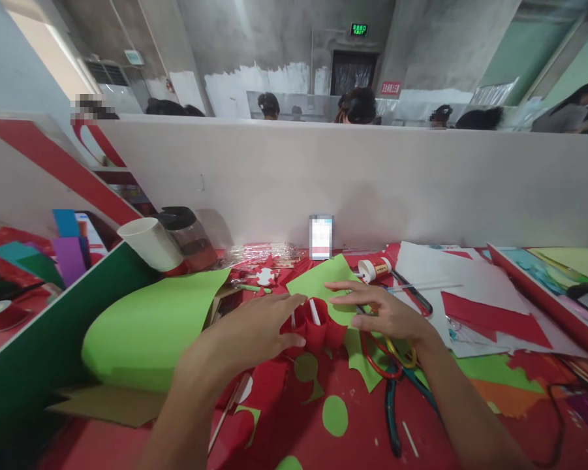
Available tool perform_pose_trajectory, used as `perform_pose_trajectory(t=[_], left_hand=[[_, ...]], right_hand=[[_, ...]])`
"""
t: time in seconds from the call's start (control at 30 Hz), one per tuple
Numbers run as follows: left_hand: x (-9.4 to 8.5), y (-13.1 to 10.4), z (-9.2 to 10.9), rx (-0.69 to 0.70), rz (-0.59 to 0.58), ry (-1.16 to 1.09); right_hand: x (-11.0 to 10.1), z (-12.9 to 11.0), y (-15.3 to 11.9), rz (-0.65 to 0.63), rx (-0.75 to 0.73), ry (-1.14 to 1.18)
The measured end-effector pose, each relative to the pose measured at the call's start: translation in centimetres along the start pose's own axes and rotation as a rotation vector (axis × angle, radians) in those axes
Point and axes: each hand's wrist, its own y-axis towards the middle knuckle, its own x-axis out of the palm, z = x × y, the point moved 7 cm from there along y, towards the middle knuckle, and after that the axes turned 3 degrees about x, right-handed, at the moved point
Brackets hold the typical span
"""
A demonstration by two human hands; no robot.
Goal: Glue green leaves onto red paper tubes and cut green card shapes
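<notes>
Red paper tubes (pixel 315 334) stand in a row at the middle of the table, with white strips poking out of their tops. My left hand (pixel 269 323) curves round the left side of the tubes, thumb and fingertips against them. To their right, my right hand (pixel 372 307) hovers with its fingers spread and nothing held. Behind the tubes lies a light green sheet (pixel 323 281). Scissors with red and yellow handles (pixel 382 365) lie below my right hand, beside dark teal-handled pliers (pixel 391 411). A green paper oval (pixel 335 416) lies nearer me.
At the left are a large rolled green sheet (pixel 141 333), a white cup (pixel 151 243) and a lidded jar (pixel 188 238). A phone (pixel 322 236) leans on the grey partition (pixel 254 176). White paper (pixel 421 267), a utility knife (pixel 414 292) and red scraps lie right.
</notes>
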Motion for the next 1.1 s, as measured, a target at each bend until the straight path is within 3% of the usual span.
perform_pose_trajectory(t=[0.23,0.4,0.9,1.1], left_hand=[[0.1,0.1,-0.3,-0.009,-0.011,0.027],[0.1,0.2,-0.5,0.01,0.018,0.001],[0.1,0.2,-0.6,-0.032,-0.027,0.02],[0.1,0.5,-0.5,-0.03,-0.068,0.05]], right_hand=[[-0.5,-0.9,-0.6,0.018,-0.17,-0.051],[-0.7,-0.8,-0.9,-0.05,-0.169,-0.018],[-2.0,0.9,-1.6,-0.014,-0.191,0.065],[-2.5,0.2,-1.6,0.084,-0.249,0.083]])
